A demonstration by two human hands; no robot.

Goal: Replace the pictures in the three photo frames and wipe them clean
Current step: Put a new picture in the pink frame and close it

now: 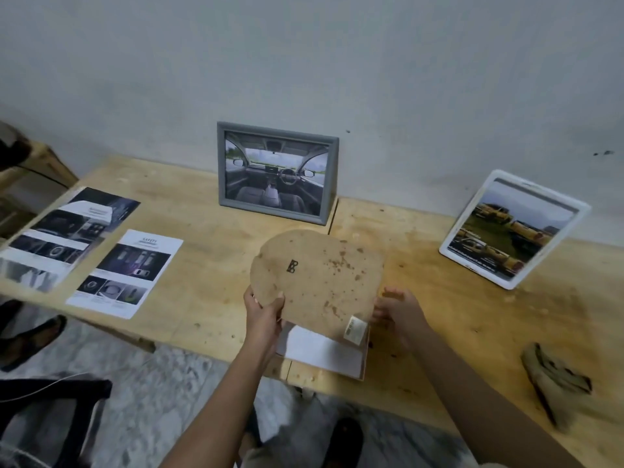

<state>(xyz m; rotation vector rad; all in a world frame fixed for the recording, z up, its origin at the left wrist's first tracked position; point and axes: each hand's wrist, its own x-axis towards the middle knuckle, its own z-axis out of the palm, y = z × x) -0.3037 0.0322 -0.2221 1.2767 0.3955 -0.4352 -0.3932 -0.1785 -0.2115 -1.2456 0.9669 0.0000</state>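
I hold a heart-shaped brown backing board point(317, 282), spotted and with a small label near its tip, above the table's front edge. My left hand point(265, 309) grips its left lobe. My right hand point(393, 310) is at its right edge, fingers partly hidden behind it. Beneath the board lies a frame face down point(363, 366) with a white sheet point(320, 349) on it. A grey frame point(277, 172) with a car-interior picture stands against the wall. A white frame point(513, 228) showing yellow trucks leans at the right.
Two printed car pages point(126, 273) point(64, 231) lie on the left of the wooden table point(456, 315). A crumpled brown cloth point(557, 376) sits near the right front edge. A dark chair point(50, 417) and a sandalled foot point(30, 339) are at the lower left.
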